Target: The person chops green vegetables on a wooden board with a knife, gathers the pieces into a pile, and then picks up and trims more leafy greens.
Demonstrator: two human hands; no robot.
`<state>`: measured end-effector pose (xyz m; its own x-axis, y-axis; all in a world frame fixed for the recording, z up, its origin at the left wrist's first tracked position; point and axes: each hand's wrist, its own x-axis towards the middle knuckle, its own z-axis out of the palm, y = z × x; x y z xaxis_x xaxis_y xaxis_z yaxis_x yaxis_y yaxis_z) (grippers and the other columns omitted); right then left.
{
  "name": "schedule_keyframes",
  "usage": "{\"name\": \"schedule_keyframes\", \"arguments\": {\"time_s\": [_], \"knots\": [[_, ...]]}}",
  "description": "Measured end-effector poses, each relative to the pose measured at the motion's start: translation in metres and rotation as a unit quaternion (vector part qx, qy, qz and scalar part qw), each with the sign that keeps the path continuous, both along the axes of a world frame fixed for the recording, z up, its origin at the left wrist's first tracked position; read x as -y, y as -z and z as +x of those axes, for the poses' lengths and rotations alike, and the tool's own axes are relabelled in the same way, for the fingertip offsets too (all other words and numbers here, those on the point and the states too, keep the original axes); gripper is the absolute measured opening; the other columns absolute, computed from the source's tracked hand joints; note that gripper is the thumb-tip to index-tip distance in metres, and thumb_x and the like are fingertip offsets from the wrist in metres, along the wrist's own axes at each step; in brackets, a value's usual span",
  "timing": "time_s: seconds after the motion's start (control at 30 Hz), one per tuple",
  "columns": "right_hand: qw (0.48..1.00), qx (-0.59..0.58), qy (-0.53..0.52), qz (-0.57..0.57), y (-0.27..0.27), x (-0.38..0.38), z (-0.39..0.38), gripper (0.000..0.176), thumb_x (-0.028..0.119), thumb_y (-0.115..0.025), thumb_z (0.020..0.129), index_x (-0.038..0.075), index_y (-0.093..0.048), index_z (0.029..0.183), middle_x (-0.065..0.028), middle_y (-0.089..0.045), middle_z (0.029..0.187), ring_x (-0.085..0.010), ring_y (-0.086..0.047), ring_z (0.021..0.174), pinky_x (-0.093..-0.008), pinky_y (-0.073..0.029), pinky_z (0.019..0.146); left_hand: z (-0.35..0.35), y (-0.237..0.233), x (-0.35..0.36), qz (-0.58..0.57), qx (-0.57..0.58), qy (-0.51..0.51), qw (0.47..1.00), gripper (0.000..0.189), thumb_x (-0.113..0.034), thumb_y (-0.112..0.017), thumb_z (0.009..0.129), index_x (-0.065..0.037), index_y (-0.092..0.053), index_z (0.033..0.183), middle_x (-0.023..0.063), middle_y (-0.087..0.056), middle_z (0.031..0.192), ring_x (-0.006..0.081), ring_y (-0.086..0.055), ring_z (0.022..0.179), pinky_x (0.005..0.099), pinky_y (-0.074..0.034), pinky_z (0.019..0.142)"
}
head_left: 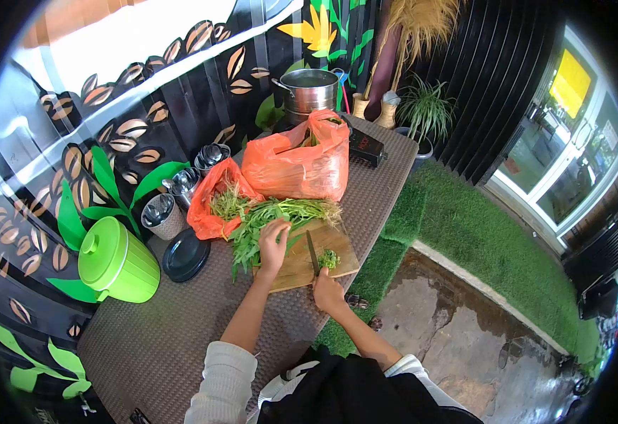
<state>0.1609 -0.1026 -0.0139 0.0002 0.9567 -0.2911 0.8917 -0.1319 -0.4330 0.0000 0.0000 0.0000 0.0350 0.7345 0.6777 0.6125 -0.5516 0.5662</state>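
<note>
My right hand (329, 293) is wrapped round the handle of a kitchen knife (312, 251). Its blade points away from me over a wooden cutting board (288, 281). Just right of the blade sits a small heap of chopped greens (329, 259). My left hand (273, 245) is over the board's left side, fingers bent and closed at the edge of the leafy greens (252, 230); what they pinch, if anything, is too small to make out. The greens' long stems (312, 210) lie across the board's far edge.
Behind the board stand a large orange plastic bag (298, 166) and a smaller orange bag (203, 208) of herbs. To the left are a green lidded bucket (119, 261), dark plates (186, 254) and cutlery holders (162, 216). A steel pot (310, 90) stands at the back.
</note>
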Motion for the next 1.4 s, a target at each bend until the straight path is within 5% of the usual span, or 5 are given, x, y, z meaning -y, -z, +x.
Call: {"name": "schedule_keyframes", "arguments": {"time_s": [0.1, 0.2, 0.3, 0.47, 1.4], "knots": [[1.000, -0.007, -0.006, 0.022, -0.003, -0.008, 0.002, 0.039, 0.027, -0.046, 0.092, -0.002, -0.037, 0.116, -0.0262, -0.064, 0.086, -0.0414, -0.064, 0.083, -0.0470, -0.052, 0.075, 0.007, -0.024, 0.012, 0.048, 0.052, -0.021, 0.997, 0.012, -0.009, -0.063, 0.085, -0.003, -0.069, 0.094, 0.0118, -0.062, 0.101, 0.0245, -0.060, 0.092, 0.0366, -0.046, 0.081], [0.999, 0.000, -0.011, 0.041, 0.000, -0.012, 0.008, 0.035, 0.026, -0.046, 0.091, -0.002, -0.038, 0.112, -0.0260, -0.064, 0.086, -0.0407, -0.064, 0.083, -0.0472, -0.051, 0.074, 0.022, -0.006, 0.039, -0.143, 0.078, 0.041, 0.986, 0.009, -0.003, -0.068, 0.077, 0.002, -0.068, 0.085, 0.0124, -0.061, 0.083, 0.0257, -0.056, 0.071, 0.0354, -0.047, 0.074], [0.999, 0.005, -0.019, 0.045, 0.000, -0.014, 0.011, 0.034, 0.024, -0.045, 0.091, -0.003, -0.039, 0.111, -0.0259, -0.064, 0.086, -0.0404, -0.064, 0.084, -0.0475, -0.051, 0.074, 0.020, 0.033, 0.054, -0.123, -0.046, 0.037, 0.991, 0.015, -0.005, -0.067, 0.079, 0.001, -0.069, 0.092, 0.0126, -0.059, 0.082, 0.0274, -0.056, 0.078, 0.0363, -0.047, 0.069], [0.998, -0.004, -0.033, 0.050, -0.001, -0.014, 0.019, 0.034, 0.025, -0.045, 0.091, -0.005, -0.040, 0.107, -0.0274, -0.062, 0.088, -0.0435, -0.062, 0.084, -0.0498, -0.050, 0.073, 0.034, 0.058, 0.063, -0.183, 0.045, 0.020, 0.982, 0.011, -0.005, -0.068, 0.076, 0.002, -0.068, 0.084, 0.0130, -0.061, 0.084, 0.0294, -0.056, 0.084, 0.0397, -0.046, 0.074], [0.996, 0.034, -0.041, 0.071, 0.000, 0.001, 0.003, 0.039, 0.012, -0.056, 0.082, -0.003, -0.036, 0.112, -0.0257, -0.064, 0.092, -0.0371, -0.066, 0.086, -0.0429, -0.054, 0.072, 0.044, 0.054, 0.081, -0.158, 0.017, -0.002, 0.987, 0.013, -0.012, -0.066, 0.080, -0.002, -0.069, 0.088, 0.0088, -0.058, 0.083, 0.0269, -0.050, 0.087, 0.0378, -0.042, 0.081]]}}
